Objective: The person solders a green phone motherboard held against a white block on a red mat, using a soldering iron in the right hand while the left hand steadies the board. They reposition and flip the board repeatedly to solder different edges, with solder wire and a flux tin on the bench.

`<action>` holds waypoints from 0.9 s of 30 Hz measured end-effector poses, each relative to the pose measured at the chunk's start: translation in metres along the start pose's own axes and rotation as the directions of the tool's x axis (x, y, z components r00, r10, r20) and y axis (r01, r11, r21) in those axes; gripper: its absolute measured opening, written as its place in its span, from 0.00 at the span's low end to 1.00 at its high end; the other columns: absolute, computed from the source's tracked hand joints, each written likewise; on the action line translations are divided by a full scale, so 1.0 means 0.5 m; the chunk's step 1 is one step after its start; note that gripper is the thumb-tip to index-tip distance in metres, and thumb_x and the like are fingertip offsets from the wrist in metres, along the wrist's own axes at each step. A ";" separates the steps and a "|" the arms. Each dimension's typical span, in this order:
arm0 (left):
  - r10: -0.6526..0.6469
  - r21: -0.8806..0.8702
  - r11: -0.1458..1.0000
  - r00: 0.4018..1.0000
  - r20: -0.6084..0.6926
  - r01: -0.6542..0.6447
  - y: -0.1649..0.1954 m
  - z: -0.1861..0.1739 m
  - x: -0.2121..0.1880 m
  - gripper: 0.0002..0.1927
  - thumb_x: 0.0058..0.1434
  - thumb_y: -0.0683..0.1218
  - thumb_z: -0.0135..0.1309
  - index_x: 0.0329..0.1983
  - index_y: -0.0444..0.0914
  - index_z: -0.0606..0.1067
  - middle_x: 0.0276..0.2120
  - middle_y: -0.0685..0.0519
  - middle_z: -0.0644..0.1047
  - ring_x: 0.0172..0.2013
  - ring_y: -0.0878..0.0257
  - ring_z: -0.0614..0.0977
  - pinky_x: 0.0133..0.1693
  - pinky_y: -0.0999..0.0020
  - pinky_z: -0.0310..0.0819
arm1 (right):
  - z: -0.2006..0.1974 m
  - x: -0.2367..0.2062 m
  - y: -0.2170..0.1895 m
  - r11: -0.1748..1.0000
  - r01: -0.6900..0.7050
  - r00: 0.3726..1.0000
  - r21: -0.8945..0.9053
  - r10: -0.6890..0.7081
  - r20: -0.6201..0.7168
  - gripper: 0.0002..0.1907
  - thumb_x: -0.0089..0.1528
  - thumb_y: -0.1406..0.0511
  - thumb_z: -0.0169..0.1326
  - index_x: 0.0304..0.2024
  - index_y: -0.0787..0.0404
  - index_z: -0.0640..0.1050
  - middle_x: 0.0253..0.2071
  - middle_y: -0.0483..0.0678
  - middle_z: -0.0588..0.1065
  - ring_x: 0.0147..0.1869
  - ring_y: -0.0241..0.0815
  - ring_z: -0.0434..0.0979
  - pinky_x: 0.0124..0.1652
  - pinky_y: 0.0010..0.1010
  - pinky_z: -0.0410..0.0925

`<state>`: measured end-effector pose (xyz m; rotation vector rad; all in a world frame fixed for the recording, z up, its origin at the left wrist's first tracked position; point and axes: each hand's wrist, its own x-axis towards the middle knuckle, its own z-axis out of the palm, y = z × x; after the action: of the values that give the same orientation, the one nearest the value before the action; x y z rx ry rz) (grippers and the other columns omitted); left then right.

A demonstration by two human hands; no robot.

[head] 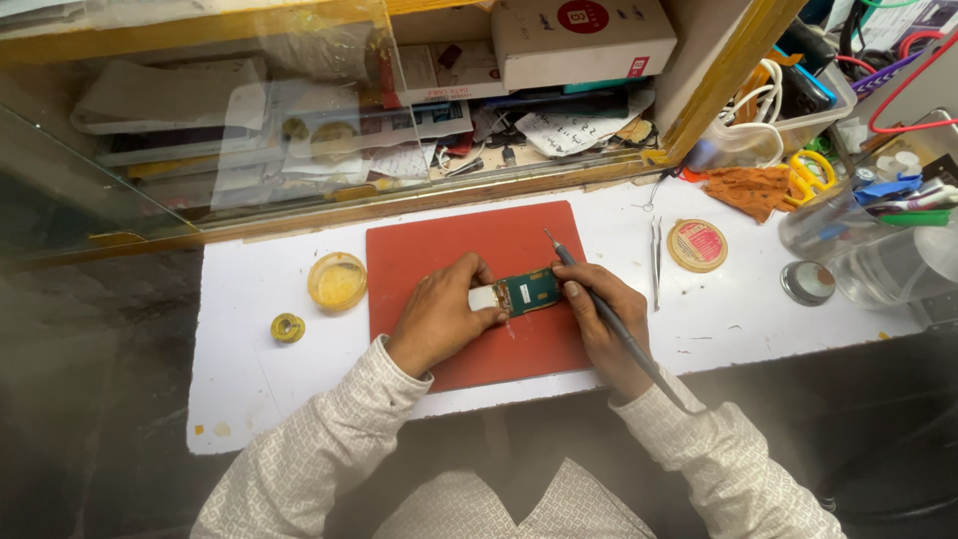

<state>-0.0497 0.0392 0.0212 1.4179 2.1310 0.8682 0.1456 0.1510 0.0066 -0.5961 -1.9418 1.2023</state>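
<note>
Scanning left to right:
small yellow solder spool (287, 327): on white worktop (249, 399), well left of both hands, untouched.
round yellow translucent tub (337, 281): just off left edge of red rubber mat (439, 245), apart from hands.
left hand (439, 314): on mat, fingers closed round the white left end of the board, pinning it down.
small green circuit board with white end piece (519, 292): flat on mat, centre-right, long axis running left-right, slightly tilted up to the right; sits between both hands, touching both.
right hand (597, 317): clamped on thin grey metal probe (599, 299), pen grip; thumb and forefinger also resting on board's right end.
probe axis: diagonal, tip pointing up-left past board's upper right corner, handle trailing down-right over wrist.
key relation: board lies directly left of right hand, directly right of left hand; probe tip just above board, right hand nearer to the bare green part.
steel tweezers (656, 262): on worktop right of mat, lying upright-on-page, apart from right hand.
round red-topped flat tin (697, 246): right of tweezers, untouched.
small round metal-rimmed tin (807, 282): further right, beside clear plastic jar (878, 260).
</note>
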 end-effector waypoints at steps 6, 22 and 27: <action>0.080 -0.159 0.985 0.996 0.041 -0.072 -0.027 0.011 0.045 0.13 0.56 0.48 0.63 0.39 0.35 0.80 0.37 0.48 0.83 0.42 0.55 0.85 0.45 0.60 0.77 | 0.002 -0.001 0.010 0.992 -0.054 0.998 0.116 0.052 0.019 0.11 0.63 0.76 0.55 0.48 0.67 0.77 0.52 0.55 0.79 0.59 0.44 0.80 0.57 0.30 0.74; 0.120 -0.566 0.821 0.992 0.040 -0.077 -0.072 0.051 0.065 0.06 0.61 0.40 0.57 0.37 0.31 0.80 0.31 0.52 0.82 0.34 0.69 0.82 0.39 0.73 0.78 | -0.001 -0.014 0.023 0.975 -0.006 1.000 0.221 0.002 0.019 0.17 0.64 0.79 0.53 0.54 0.65 0.73 0.63 0.60 0.73 0.72 0.50 0.71 0.69 0.37 0.67; 0.096 -0.597 0.800 0.995 0.039 -0.054 -0.069 0.054 0.061 0.06 0.61 0.40 0.57 0.36 0.31 0.80 0.29 0.53 0.81 0.31 0.70 0.80 0.36 0.74 0.77 | 0.001 -0.014 0.025 0.976 -0.025 0.999 0.217 0.018 0.036 0.17 0.64 0.79 0.52 0.54 0.64 0.73 0.64 0.60 0.73 0.72 0.50 0.71 0.69 0.37 0.68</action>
<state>-0.0661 0.0649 -0.0228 1.1705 1.5415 1.3529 0.1495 0.1514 -0.0070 -0.4858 -1.8036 1.4241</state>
